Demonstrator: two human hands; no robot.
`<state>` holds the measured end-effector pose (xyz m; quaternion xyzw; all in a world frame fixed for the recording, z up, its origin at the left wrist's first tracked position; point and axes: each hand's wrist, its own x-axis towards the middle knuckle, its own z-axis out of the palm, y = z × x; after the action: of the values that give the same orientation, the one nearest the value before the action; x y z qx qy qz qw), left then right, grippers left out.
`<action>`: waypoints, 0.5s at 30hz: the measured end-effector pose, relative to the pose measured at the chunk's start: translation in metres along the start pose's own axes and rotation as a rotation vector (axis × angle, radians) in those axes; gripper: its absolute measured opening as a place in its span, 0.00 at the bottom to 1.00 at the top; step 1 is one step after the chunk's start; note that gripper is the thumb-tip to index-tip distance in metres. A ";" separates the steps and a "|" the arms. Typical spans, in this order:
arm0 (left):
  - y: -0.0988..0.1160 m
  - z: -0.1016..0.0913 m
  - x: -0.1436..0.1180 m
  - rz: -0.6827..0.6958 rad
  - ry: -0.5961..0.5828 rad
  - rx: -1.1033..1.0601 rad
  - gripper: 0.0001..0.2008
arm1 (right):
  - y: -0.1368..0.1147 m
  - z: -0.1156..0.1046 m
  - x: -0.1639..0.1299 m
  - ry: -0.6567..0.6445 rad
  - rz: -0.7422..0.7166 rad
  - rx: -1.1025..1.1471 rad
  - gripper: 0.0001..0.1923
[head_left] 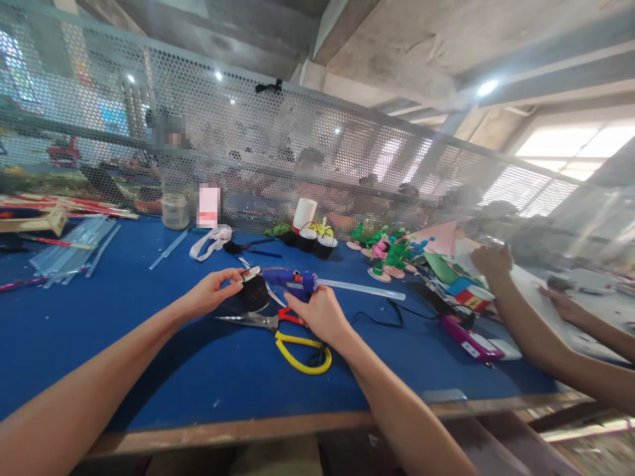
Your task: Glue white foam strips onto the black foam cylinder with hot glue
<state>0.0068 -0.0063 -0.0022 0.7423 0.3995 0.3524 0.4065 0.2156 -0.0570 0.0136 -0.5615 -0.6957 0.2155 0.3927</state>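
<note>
L hand [225, 289]: thumb & fingers pinched narrow on the cup [254, 295], at L side of its white rim. Side grip prob. leaves the rest of the rim clear for the tool. R hand [322, 316]: closed round the glue gun [294, 284]; gun approx. level, front end toward cup, glue stick [364, 289] projecting from rear toward R edge of the surface [238, 396]. Stick prob. kept clear of R hand so it can feed. Tip contact w/ rim: can't tell.

Cup pos.: approx. mid-surface L–R, well back from front edge; sits immed. R of L-hand fingertips, L of gun. Whether base rests on surface or is lifted: can't tell.

Scissors [272, 322]: betw. gun & front edge, blades pointing L; prob. left there for quick reach. Other cups [326, 247]: near back edge. Spare sticks [74, 251]: toward back L corner, prob. within L reach.
</note>
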 end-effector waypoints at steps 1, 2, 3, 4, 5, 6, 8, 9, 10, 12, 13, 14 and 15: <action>0.000 0.000 0.000 0.001 -0.003 0.000 0.18 | 0.000 0.000 0.000 0.000 0.000 -0.001 0.12; 0.001 0.000 0.000 0.002 -0.005 0.001 0.18 | 0.000 0.000 0.000 -0.006 0.007 0.001 0.12; 0.001 0.000 0.000 0.003 -0.007 0.004 0.18 | 0.000 0.000 0.000 -0.017 0.019 0.005 0.11; 0.001 0.001 0.000 0.004 -0.008 0.006 0.18 | -0.001 0.000 0.000 -0.029 0.032 0.011 0.10; 0.001 0.000 0.000 0.006 -0.007 0.007 0.19 | -0.001 0.000 0.000 -0.040 0.043 0.016 0.10; 0.001 0.000 0.000 0.007 -0.006 0.006 0.19 | -0.001 0.000 0.000 -0.045 0.053 0.017 0.10; 0.000 0.000 0.000 0.007 -0.007 0.002 0.19 | -0.001 -0.001 0.000 -0.036 0.053 0.002 0.10; -0.001 0.000 0.000 0.008 -0.007 0.001 0.19 | 0.000 -0.001 0.001 -0.027 0.046 -0.010 0.11; -0.002 0.000 0.000 0.008 -0.006 0.001 0.19 | 0.001 -0.001 0.001 -0.018 0.038 -0.018 0.11; -0.002 0.000 0.000 0.004 -0.002 0.009 0.19 | 0.001 0.000 0.000 -0.009 0.030 -0.017 0.11; -0.002 0.000 0.000 0.005 0.004 0.016 0.19 | 0.001 0.001 0.000 -0.011 0.029 -0.009 0.11; -0.002 0.000 0.000 0.005 0.011 0.021 0.19 | 0.000 0.001 -0.001 -0.015 0.031 0.000 0.11; -0.001 0.000 0.000 0.005 0.015 0.024 0.19 | 0.000 0.002 -0.001 -0.022 0.033 0.006 0.11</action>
<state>0.0064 -0.0061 -0.0034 0.7454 0.4051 0.3542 0.3936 0.2143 -0.0578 0.0126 -0.5694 -0.6900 0.2301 0.3831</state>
